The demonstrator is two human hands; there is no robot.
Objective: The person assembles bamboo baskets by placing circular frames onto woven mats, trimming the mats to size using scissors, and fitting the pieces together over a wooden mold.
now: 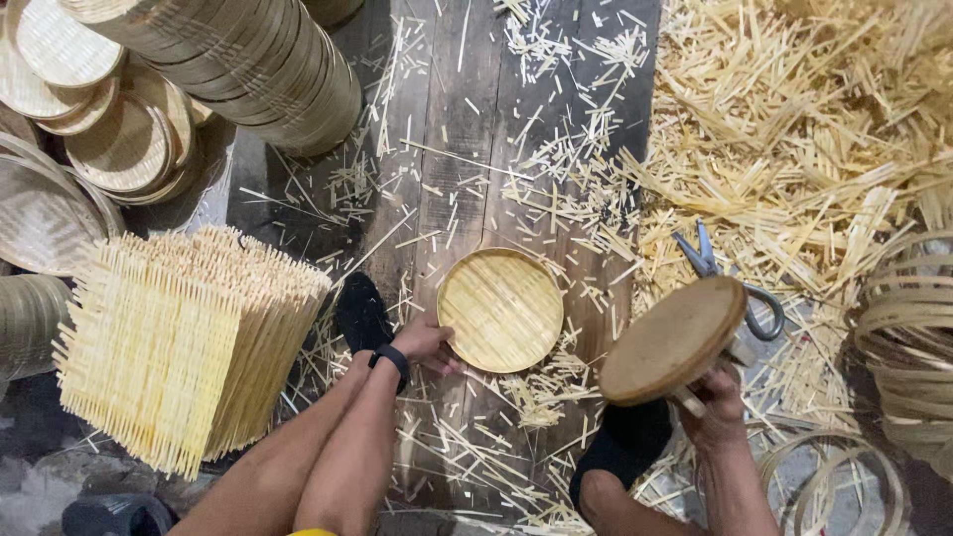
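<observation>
Dark wooden boards (467, 129) make the floor, and thin bamboo bits (794, 119) lie all over them, most of all in the upper right of the frame.

Near the middle sits a small round woven tray (500, 310), flat on the boards. The left hand (425, 342) touches its left edge, fingers bent and a little apart, with a black band (393, 359) on the wrist.

At the lower right, the right hand (717, 402) has its fingers wrapped tight on the handle of a round wooden disc (673, 340), which is tilted and held up off the floor. Just past the disc lie scissors (740, 283) on the bamboo bits.

At the left stands a pile of square woven mats (179, 342). Stacked round trays (248, 60) fill the upper left. Bamboo hoops (908, 337) rest at the right edge.
</observation>
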